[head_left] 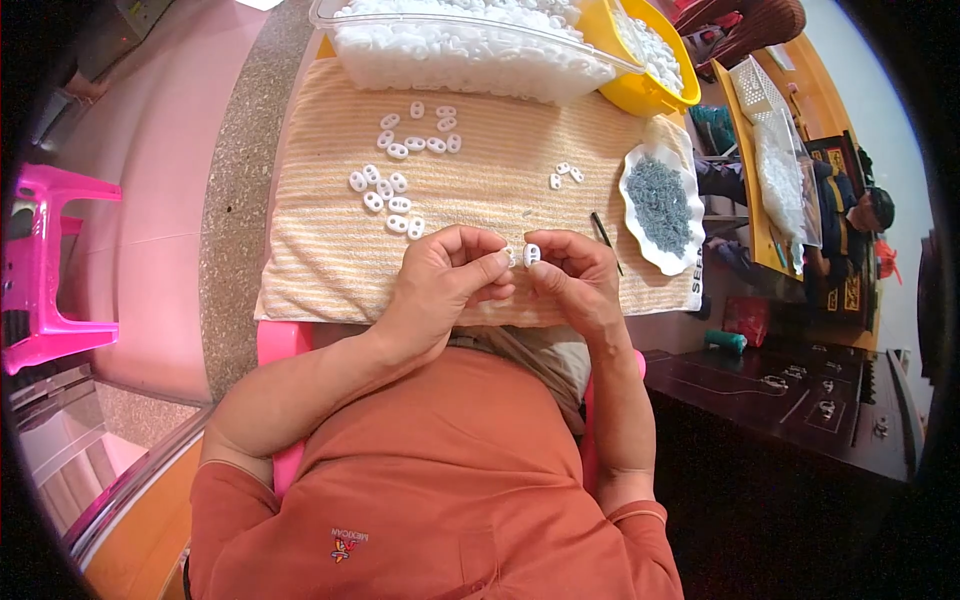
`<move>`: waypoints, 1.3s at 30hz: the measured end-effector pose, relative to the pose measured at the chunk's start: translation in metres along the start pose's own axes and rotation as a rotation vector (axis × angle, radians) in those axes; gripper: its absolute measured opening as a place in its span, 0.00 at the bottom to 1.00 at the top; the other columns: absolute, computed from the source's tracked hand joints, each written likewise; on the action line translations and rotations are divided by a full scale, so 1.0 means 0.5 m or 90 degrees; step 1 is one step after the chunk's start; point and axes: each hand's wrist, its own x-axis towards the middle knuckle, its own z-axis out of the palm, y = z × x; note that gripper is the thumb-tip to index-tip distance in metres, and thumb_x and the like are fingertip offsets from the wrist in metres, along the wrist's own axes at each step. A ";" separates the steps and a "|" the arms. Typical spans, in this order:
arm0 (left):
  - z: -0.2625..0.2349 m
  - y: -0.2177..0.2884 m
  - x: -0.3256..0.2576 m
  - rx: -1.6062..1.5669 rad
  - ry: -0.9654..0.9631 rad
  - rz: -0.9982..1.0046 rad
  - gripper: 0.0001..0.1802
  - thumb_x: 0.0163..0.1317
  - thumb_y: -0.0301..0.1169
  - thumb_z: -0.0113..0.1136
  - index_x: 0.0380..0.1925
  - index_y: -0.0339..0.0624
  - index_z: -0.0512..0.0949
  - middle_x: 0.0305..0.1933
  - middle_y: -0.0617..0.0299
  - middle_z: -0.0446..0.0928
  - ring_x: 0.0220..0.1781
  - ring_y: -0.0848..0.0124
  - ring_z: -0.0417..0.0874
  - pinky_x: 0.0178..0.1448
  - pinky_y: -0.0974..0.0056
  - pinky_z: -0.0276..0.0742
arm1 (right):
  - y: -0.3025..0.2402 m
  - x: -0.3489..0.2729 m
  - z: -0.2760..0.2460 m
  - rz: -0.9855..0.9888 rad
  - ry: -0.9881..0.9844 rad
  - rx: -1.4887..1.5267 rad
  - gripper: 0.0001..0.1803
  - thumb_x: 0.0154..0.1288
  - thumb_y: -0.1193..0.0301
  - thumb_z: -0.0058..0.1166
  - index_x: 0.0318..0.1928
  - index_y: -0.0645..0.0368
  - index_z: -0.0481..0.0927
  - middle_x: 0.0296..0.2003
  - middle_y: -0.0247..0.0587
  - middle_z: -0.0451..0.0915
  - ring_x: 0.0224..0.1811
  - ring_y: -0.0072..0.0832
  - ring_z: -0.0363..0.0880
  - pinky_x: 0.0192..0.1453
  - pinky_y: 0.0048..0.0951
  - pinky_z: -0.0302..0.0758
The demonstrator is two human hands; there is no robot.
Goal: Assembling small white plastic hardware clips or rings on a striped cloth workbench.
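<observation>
Near the front edge of the towel, my two hands meet with the fingertips close together. My right hand (577, 280) pinches a white oval plastic piece with slots (532, 256) between thumb and forefinger. Beside it, my left hand (452, 272) is closed in a pinch at a small pale bit, too small to name. Ahead and to the left lie several loose white two-hole oval pieces (397, 205) in loose groups. A small cluster of white pieces (563, 168) lies farther right. A thin dark stick-like tool (606, 243) rests by my right hand.
A striped towel (500, 130) covers the table. A clear bin (470, 65) and a yellow basin (640, 95) of white pieces stand at the back. A white scalloped dish (667, 262) holds small grey pieces. Pink stool (45, 270) left; another person (850, 215) far right.
</observation>
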 end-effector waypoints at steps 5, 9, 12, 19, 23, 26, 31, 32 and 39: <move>0.001 0.001 0.000 0.002 -0.003 0.001 0.07 0.63 0.26 0.60 0.40 0.37 0.75 0.35 0.62 0.79 0.35 0.75 0.82 0.43 0.70 0.83 | 0.002 -0.001 -0.002 0.012 0.001 0.000 0.16 0.62 0.77 0.60 0.51 0.66 0.78 0.36 0.34 0.80 0.34 0.17 0.78 0.35 0.19 0.77; 0.002 0.002 -0.001 0.006 0.006 0.002 0.07 0.63 0.26 0.60 0.40 0.37 0.75 0.35 0.62 0.79 0.35 0.75 0.82 0.44 0.70 0.83 | 0.003 -0.001 -0.004 0.015 -0.003 -0.005 0.16 0.62 0.78 0.59 0.51 0.66 0.78 0.36 0.34 0.80 0.35 0.18 0.78 0.35 0.19 0.77; 0.000 0.001 -0.001 0.007 0.008 0.005 0.08 0.63 0.26 0.60 0.40 0.37 0.75 0.35 0.62 0.79 0.36 0.75 0.82 0.44 0.70 0.83 | 0.000 -0.001 -0.005 0.021 -0.009 -0.016 0.15 0.63 0.78 0.58 0.51 0.66 0.77 0.38 0.35 0.81 0.37 0.18 0.79 0.41 0.20 0.77; 0.002 -0.001 0.000 0.009 0.014 0.008 0.07 0.63 0.26 0.60 0.40 0.36 0.75 0.35 0.62 0.78 0.35 0.75 0.82 0.44 0.70 0.83 | 0.004 -0.002 -0.008 0.018 -0.005 -0.008 0.16 0.63 0.78 0.59 0.51 0.66 0.77 0.38 0.35 0.82 0.37 0.18 0.79 0.41 0.20 0.77; 0.002 0.000 0.000 0.010 0.013 0.006 0.07 0.63 0.26 0.60 0.40 0.36 0.75 0.35 0.62 0.78 0.35 0.75 0.82 0.43 0.70 0.83 | 0.006 -0.001 -0.009 0.023 -0.012 -0.001 0.15 0.63 0.79 0.58 0.51 0.66 0.77 0.38 0.36 0.82 0.38 0.18 0.80 0.43 0.21 0.77; 0.000 -0.001 0.001 0.009 0.009 0.006 0.08 0.63 0.26 0.60 0.40 0.36 0.75 0.35 0.62 0.78 0.35 0.75 0.82 0.43 0.70 0.83 | 0.005 -0.001 -0.007 0.016 -0.017 0.003 0.15 0.63 0.79 0.58 0.51 0.66 0.77 0.38 0.36 0.82 0.38 0.19 0.80 0.44 0.21 0.78; 0.001 -0.001 0.000 0.009 0.004 0.011 0.07 0.63 0.25 0.60 0.40 0.37 0.75 0.35 0.62 0.78 0.35 0.75 0.82 0.43 0.70 0.83 | 0.004 -0.002 -0.005 0.019 -0.018 0.012 0.16 0.63 0.79 0.57 0.51 0.66 0.77 0.40 0.37 0.82 0.39 0.20 0.81 0.45 0.22 0.78; 0.001 -0.001 0.000 0.009 0.004 0.011 0.07 0.63 0.25 0.60 0.40 0.37 0.75 0.35 0.62 0.78 0.35 0.75 0.82 0.43 0.70 0.83 | 0.004 -0.002 -0.006 0.021 -0.020 0.011 0.15 0.63 0.79 0.58 0.51 0.66 0.77 0.40 0.37 0.82 0.39 0.20 0.81 0.45 0.22 0.78; 0.002 -0.005 0.001 -0.001 -0.009 0.005 0.06 0.63 0.24 0.60 0.39 0.38 0.75 0.34 0.62 0.79 0.35 0.76 0.82 0.43 0.70 0.84 | 0.005 -0.002 0.000 0.004 -0.028 -0.044 0.14 0.63 0.78 0.59 0.50 0.66 0.78 0.40 0.37 0.83 0.41 0.19 0.80 0.45 0.22 0.77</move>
